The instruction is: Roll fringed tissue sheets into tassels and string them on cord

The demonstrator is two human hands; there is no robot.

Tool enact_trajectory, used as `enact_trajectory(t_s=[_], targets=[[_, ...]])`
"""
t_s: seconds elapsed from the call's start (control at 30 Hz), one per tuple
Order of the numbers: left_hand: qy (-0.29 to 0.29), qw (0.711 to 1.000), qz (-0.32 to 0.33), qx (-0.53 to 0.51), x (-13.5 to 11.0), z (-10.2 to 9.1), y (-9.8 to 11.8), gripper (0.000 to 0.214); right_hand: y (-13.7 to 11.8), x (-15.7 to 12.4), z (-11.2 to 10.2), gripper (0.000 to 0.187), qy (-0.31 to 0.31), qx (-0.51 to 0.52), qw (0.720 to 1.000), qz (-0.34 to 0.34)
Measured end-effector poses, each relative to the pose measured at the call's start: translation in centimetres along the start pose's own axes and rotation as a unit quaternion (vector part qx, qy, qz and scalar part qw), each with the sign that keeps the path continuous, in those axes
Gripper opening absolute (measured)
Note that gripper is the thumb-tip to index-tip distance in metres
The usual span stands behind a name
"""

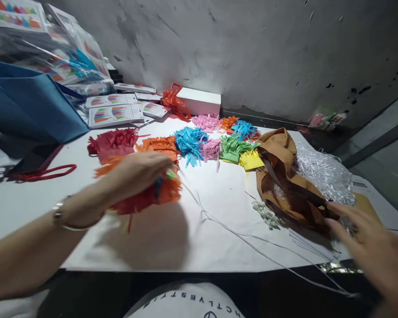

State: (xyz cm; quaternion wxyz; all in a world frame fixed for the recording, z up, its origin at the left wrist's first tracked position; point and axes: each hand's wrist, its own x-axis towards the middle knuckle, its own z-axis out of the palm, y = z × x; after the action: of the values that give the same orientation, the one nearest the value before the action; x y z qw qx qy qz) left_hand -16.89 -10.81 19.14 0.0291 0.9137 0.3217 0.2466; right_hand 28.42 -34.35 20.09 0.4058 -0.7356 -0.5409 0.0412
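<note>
My left hand (149,170), a bracelet at its wrist, is closed on a bunch of orange and red fringed paper (169,192), held over the white tabletop. From it a thin white string (223,225) runs to the right and hangs past the front edge. At the right, my right hand (371,247) is smeared by motion, its fingers apart, beside a brown fabric bag (281,159). Behind lie fringed paper bundles: red (116,143), blue (190,143), pink (211,149), green (234,148) and yellow (251,160).
White shredded filler (325,172) lies behind the brown bag, and a pale tangle of cord (267,215) in front. A white box (199,101) and printed packs (116,115) stand by the wall. A blue bag (29,106) is at the left.
</note>
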Motion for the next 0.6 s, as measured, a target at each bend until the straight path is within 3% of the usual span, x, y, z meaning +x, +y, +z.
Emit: enact_trajectory(t_s=[0.1,0.17,0.23,0.33,0.4,0.5,0.6], targets=[[-0.057,0.991,0.119,0.004,1.6,2.9,5.9,0.026,-7.2,-0.9,9.0,0.029,-0.112,0.054,0.976,-0.179],[-0.068,0.985,0.160,-0.007,2.0,4.0,8.6,0.028,-10.7,-1.3,13.7,0.029,-0.178,0.106,0.956,-0.207],[-0.065,0.983,0.170,-0.038,1.9,4.7,9.8,0.030,-12.3,-1.4,16.5,0.016,-0.233,0.145,0.943,-0.186],[-0.056,0.983,0.124,-0.123,0.9,5.1,9.4,0.022,-12.1,-1.2,17.2,0.033,-0.266,0.179,0.933,-0.163],[-0.062,0.977,0.086,-0.183,0.0,5.2,8.5,0.016,-11.1,-1.2,16.7,0.035,-0.282,0.227,0.921,-0.145],[-0.086,0.962,0.073,-0.250,-1.0,5.0,7.9,0.023,-9.8,-1.6,16.1,0.035,-0.295,0.304,0.900,-0.099],[-0.081,0.945,0.081,-0.308,-1.2,4.8,8.6,0.026,-9.6,-2.3,16.9,0.029,-0.264,0.286,0.918,-0.077]])
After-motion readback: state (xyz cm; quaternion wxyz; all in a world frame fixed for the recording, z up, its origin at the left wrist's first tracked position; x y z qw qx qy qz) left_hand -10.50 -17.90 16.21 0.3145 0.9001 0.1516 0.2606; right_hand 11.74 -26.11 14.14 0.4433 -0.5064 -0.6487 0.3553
